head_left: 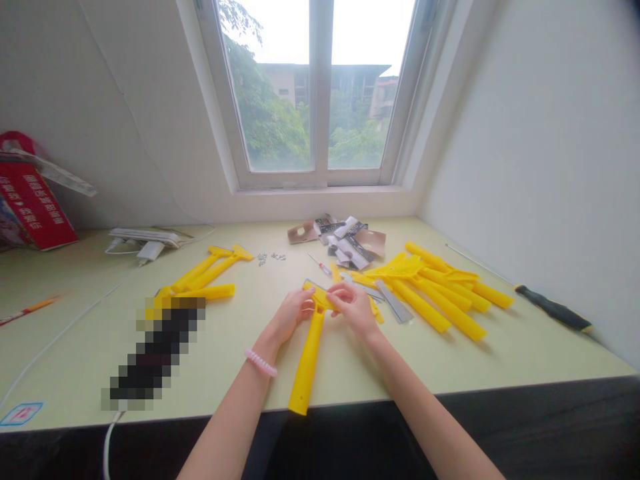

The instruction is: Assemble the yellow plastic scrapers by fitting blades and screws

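A yellow scraper [309, 353] lies between my hands near the table's front edge, its handle pointing toward me and its wide head away. My left hand [293, 313] is closed on the left side of the head. On the right side of the same head, my right hand [354, 305] pinches with thumb and fingers. A strip of metal shows along the head's far edge. Just right of my right hand lie flat grey blades [395, 301]. Beyond them is a pile of yellow handles [440, 293]. A small screwdriver [320, 263] lies behind the scraper head.
More yellow scrapers [210, 267] lie at the left, beside a pixelated dark object [160, 353] with a white cable. Small screws [263, 259] and torn cardboard packaging [350, 241] sit toward the back. A long screwdriver [553, 310] rests at the right wall; a power strip [147, 235] is back left.
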Motion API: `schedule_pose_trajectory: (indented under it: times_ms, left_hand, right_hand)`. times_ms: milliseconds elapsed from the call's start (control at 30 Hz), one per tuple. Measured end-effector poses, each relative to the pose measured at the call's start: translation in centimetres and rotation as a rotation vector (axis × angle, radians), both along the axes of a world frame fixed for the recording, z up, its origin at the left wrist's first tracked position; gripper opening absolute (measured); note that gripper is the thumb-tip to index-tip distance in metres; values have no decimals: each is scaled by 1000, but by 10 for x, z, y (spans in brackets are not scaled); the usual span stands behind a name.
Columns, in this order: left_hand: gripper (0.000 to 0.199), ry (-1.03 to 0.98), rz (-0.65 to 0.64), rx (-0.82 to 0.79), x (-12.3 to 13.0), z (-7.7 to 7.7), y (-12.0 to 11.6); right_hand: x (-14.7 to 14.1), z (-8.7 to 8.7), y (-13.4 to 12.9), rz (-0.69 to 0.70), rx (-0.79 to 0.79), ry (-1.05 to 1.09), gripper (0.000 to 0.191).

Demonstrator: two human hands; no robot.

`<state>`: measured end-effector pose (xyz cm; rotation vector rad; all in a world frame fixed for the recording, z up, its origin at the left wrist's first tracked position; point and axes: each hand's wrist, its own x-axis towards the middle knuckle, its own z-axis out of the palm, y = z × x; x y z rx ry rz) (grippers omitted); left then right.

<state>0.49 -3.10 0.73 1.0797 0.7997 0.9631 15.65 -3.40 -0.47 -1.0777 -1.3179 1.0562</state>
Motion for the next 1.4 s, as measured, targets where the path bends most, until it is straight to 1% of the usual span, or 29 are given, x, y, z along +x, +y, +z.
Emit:
schedule_pose_trajectory:
  times_ms: [67,167,400,600,767,933,1100,1233,1400]
  left_hand:
    - [30,52,-25,20,3,0,-3]
    - [33,79,-53,27,7,-2,-5]
    - [24,114,39,83,12,-7,-3]
    - [20,101,45,100,13,-11,-1]
    - [17,98,42,83,12,-14,2]
    - [15,105,61,61,12,-12,2]
    - [15,103,84,39,11,-11,2]
    - [17,113,68,39,10,-12,3]
    - [19,83,35,32,11,-13,3]
  right_hand:
    - [0,-1,1,-7,0,-10,25]
    - [0,0,1,-11,4,-17,25]
    - [-4,4,-1,-4,-36,18,26]
    - [-5,5,-2,4,-57,27,27]
    - [-5,8,-4,2,-78,36,26]
    - [-5,10,-4,9,-108,50,27]
    - [-3,13,-2,61,-213,104,26]
    - [0,16,-3,84,-289,164,32]
    - [3,18,-5,107,-267,167,36]
